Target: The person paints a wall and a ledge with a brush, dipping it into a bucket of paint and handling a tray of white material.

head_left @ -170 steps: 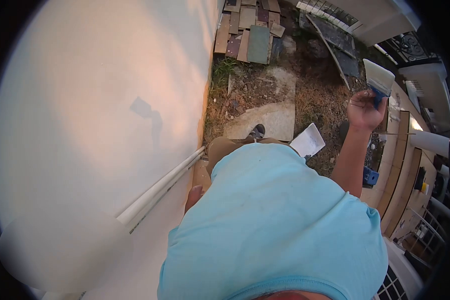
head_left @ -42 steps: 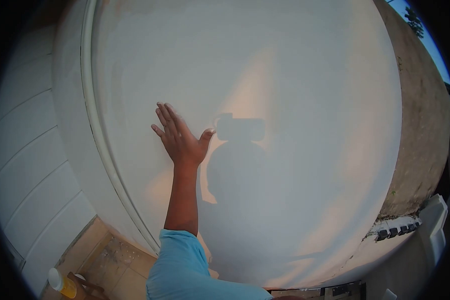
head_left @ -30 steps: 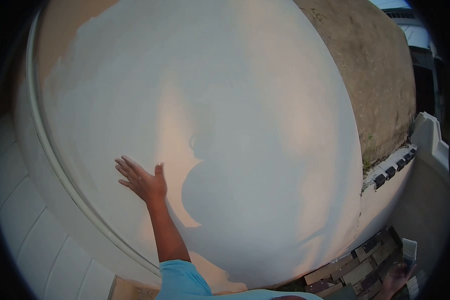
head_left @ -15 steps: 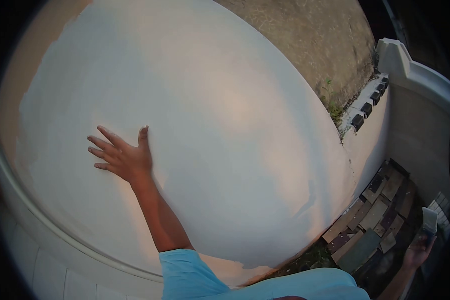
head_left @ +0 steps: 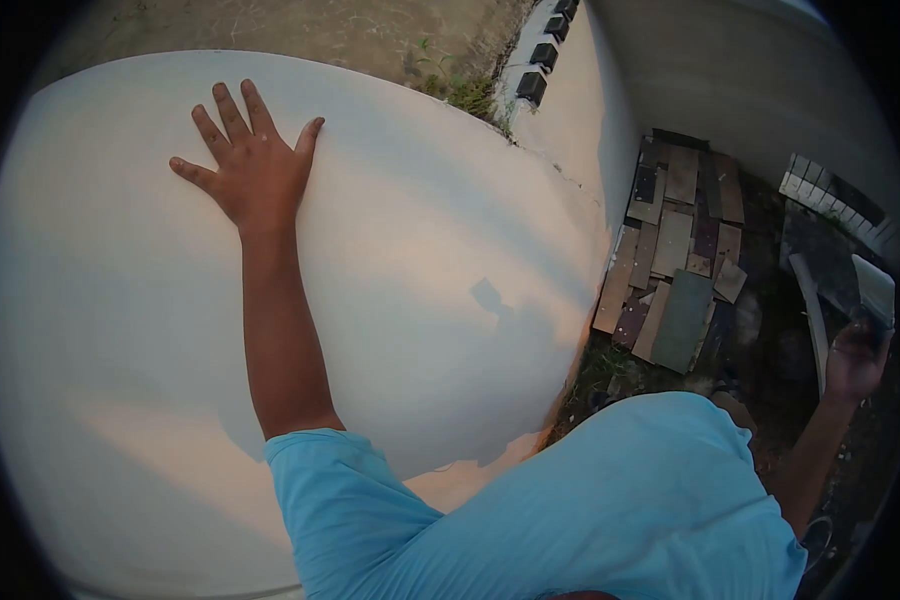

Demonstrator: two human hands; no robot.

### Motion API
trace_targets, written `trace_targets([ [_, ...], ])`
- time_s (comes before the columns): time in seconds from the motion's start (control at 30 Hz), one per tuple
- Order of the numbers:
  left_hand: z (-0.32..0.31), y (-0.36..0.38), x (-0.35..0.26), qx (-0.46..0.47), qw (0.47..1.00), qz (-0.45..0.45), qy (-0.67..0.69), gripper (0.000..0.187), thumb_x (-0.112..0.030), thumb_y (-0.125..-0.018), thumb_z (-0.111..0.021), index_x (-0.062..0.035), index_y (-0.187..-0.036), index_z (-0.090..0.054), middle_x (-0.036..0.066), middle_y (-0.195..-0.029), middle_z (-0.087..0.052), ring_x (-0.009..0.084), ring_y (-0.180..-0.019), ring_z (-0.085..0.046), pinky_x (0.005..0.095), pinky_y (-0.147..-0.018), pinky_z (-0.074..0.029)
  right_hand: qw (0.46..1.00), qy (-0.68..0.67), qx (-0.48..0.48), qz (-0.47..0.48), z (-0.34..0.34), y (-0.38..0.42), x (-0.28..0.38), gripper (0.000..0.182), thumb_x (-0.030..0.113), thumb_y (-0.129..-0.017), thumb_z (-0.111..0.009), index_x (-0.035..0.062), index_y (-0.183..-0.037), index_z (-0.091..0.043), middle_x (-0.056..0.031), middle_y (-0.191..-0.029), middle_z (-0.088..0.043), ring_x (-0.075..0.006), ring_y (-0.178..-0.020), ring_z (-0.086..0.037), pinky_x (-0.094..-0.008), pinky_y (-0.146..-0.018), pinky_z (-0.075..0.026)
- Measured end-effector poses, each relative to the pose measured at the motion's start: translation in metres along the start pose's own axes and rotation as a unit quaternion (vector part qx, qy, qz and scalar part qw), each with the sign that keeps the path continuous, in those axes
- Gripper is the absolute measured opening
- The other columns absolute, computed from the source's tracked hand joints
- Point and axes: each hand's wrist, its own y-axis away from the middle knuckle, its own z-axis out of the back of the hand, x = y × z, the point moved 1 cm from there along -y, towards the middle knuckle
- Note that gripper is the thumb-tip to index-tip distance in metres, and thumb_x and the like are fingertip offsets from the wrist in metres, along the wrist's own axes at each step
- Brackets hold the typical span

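My left hand [head_left: 255,175] lies flat against the smooth whitish wall [head_left: 400,230], fingers spread and thumb pointing to the right. Nothing is in it. At the far right, my right hand [head_left: 855,362] is closed around the lower end of a putty knife [head_left: 875,290] with a pale, broad blade. Its handle is mostly hidden by the fingers and the dim light. The blade points upward, away from the wall. A square shadow with a narrow neck falls on the wall's lower right part.
Stacked tiles and boards [head_left: 675,255] lie on the ground beside the wall. Small black blocks [head_left: 532,88] line a ledge near weeds [head_left: 465,95]. A pale strip [head_left: 808,310] leans near my right hand, with a white slatted piece [head_left: 838,198] behind.
My view has turned to the right, bringing more of the tiles and ground into sight. My left hand's fingers now point upward instead of left. The right hand still holds the putty knife.
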Motion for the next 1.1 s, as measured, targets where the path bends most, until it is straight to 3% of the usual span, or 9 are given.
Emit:
trace_targets([
  [0.17, -0.011, 0.040, -0.079, 0.077, 0.987, -0.140, -0.016, 0.084, -0.072, -0.091, -0.034, -0.0199, -0.155, -0.018, 0.000, -0.162, -0.015, 0.0216, -0.149, -0.012, 0.0615, -0.115, -0.012, 0.998, 0.008, -0.047, 0.043, 0.019, 0.033, 0.035, 0.029, 0.023, -0.097, -0.056, -0.0023, -0.111, -0.062, -0.0175, -0.104, -0.068, -0.0241, -0.088, -0.065, -0.0370, -0.085, -0.051],
  [0.5, -0.011, 0.052, -0.129, 0.066, 0.979, -0.195, -0.003, 0.080, -0.068, -0.093, -0.033, -0.0206, -0.155, -0.017, -0.001, -0.162, -0.013, 0.0211, -0.149, -0.011, 0.0638, -0.114, -0.010, 0.995, -0.007, -0.079, 0.068, 0.018, 0.072, 0.063, 0.034, 0.025, -0.094, -0.060, -0.0024, -0.113, -0.061, -0.0157, -0.099, -0.067, -0.0243, -0.088, -0.063, -0.0372, -0.087, -0.049],
  [0.7, -0.034, 0.115, -0.176, 0.085, 0.942, -0.316, 0.072, 0.080, -0.063, -0.091, -0.046, -0.0197, -0.154, -0.022, 0.002, -0.161, -0.015, 0.0226, -0.149, -0.011, 0.0643, -0.115, -0.009, 0.983, 0.007, -0.127, 0.132, 0.032, 0.117, 0.094, 0.033, 0.025, -0.092, -0.061, -0.0018, -0.112, -0.061, -0.0150, -0.099, -0.067, -0.0245, -0.087, -0.063, -0.0371, -0.085, -0.049],
  [0.83, -0.040, 0.215, -0.232, 0.216, 0.856, -0.417, 0.216, 0.078, -0.062, -0.089, -0.049, -0.0257, -0.153, -0.025, 0.005, -0.158, -0.026, 0.0233, -0.147, -0.018, 0.0637, -0.115, -0.001, 0.970, 0.028, -0.166, 0.176, 0.034, 0.141, 0.104, 0.032, 0.025, -0.092, -0.061, -0.0002, -0.111, -0.061, -0.0138, -0.095, -0.068, -0.0237, -0.086, -0.063, -0.0392, -0.084, -0.049],
  [0.93, -0.021, 0.303, -0.268, 0.401, 0.706, -0.505, 0.293, 0.087, -0.061, -0.086, -0.055, -0.0296, -0.155, -0.012, 0.002, -0.158, -0.026, 0.0243, -0.148, -0.018, 0.0655, -0.112, -0.015, 0.963, 0.019, -0.177, 0.201, 0.012, 0.147, 0.100, 0.030, 0.026, -0.091, -0.062, 0.0015, -0.109, -0.063, -0.0137, -0.093, -0.068, -0.0232, -0.086, -0.064, -0.0406, -0.083, -0.049],
  [0.97, -0.016, 0.327, -0.271, 0.397, 0.677, -0.512, 0.349, 0.073, -0.054, -0.089, -0.057, -0.0307, -0.152, -0.026, 0.005, -0.152, -0.038, 0.0236, -0.142, -0.033, 0.0592, -0.110, -0.026, 0.963, 0.014, -0.175, 0.202, 0.009, 0.147, 0.101, 0.030, 0.027, -0.091, -0.062, 0.0020, -0.108, -0.063, -0.0134, -0.093, -0.068, -0.0234, -0.086, -0.064, -0.0408, -0.083, -0.049],
  [1.03, -0.018, 0.355, -0.282, 0.434, 0.565, -0.474, 0.517, 0.050, -0.045, -0.093, -0.056, -0.0281, -0.139, -0.049, 0.008, -0.122, -0.065, 0.0224, -0.116, -0.060, 0.0460, -0.097, -0.043, 0.958, 0.002, -0.193, 0.213, -0.002, 0.142, 0.099, 0.030, 0.028, -0.091, -0.061, 0.0024, -0.107, -0.064, -0.0129, -0.092, -0.067, -0.0241, -0.083, -0.063, -0.0413, -0.082, -0.050],
  [1.07, -0.014, 0.358, -0.281, 0.433, 0.560, -0.477, 0.521, 0.050, -0.045, -0.093, -0.056, -0.0281, -0.139, -0.049, 0.008, -0.122, -0.065, 0.0224, -0.116, -0.060, 0.0460, -0.097, -0.043, 0.957, 0.008, -0.193, 0.215, -0.010, 0.138, 0.096, 0.030, 0.028, -0.091, -0.061, 0.0024, -0.107, -0.064, -0.0129, -0.092, -0.067, -0.0241, -0.083, -0.063, -0.0413, -0.082, -0.050],
  [1.1, -0.013, 0.361, -0.276, 0.477, 0.535, -0.372, 0.590, 0.037, -0.041, -0.095, -0.055, -0.0266, -0.129, -0.057, 0.007, -0.100, -0.068, 0.0220, -0.097, -0.065, 0.0410, -0.086, -0.047, 0.957, 0.021, -0.186, 0.223, -0.018, 0.135, 0.092, 0.031, 0.029, -0.091, -0.061, 0.0025, -0.108, -0.064, -0.0127, -0.093, -0.068, -0.0241, -0.081, -0.063, -0.0401, -0.080, -0.051],
])
